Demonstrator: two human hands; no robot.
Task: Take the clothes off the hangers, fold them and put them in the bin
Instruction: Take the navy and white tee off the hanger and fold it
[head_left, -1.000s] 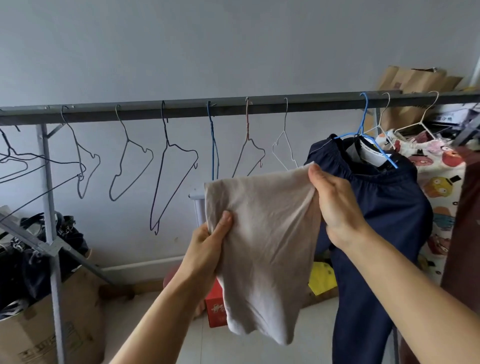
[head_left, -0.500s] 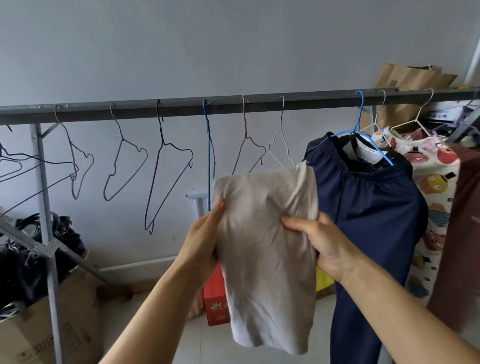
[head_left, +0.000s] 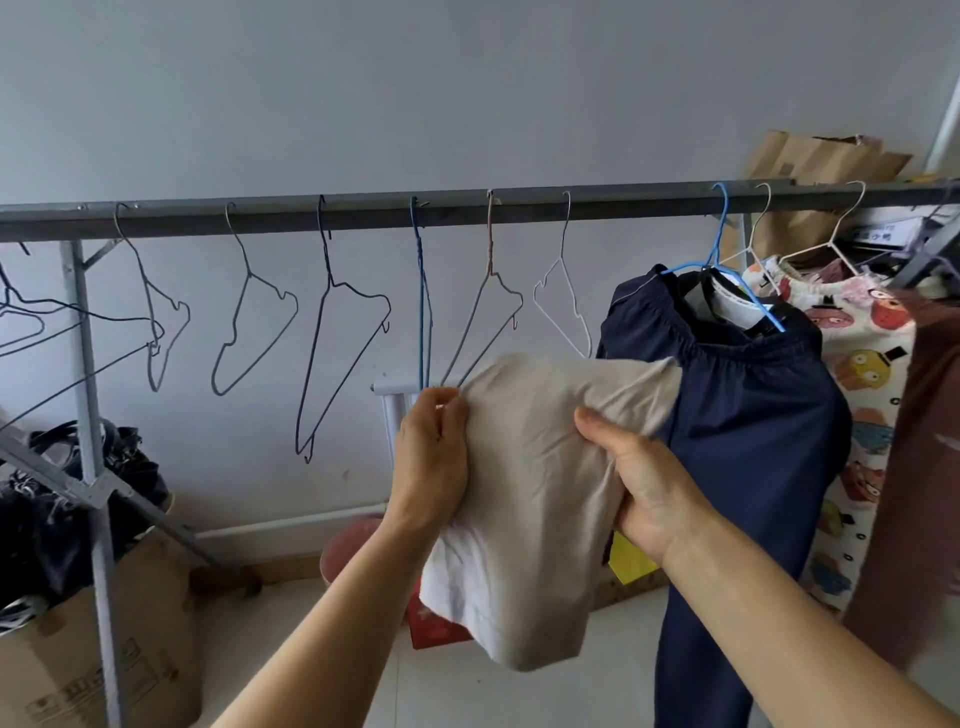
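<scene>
Beige garment (head_left: 524, 499): off its hanger, held in the air before the metal rail (head_left: 363, 210), part-folded, lower end hanging free. Left hand (head_left: 431, 457): fingers curled, pinching the garment's upper left corner. Right hand (head_left: 644, 493): thumb on the front, fingers behind, gripping the right edge. Navy trousers (head_left: 748, 447): on a blue hanger (head_left: 727, 265) towards the rail's right end. Bare wire hangers (head_left: 337, 332): along the rail's left and middle.

Both hands hold a beige garment (head_left: 530, 499) below the rail (head_left: 363, 210): left hand (head_left: 431, 457) pinching its top corner, right hand (head_left: 644, 488) gripping its side.
</scene>
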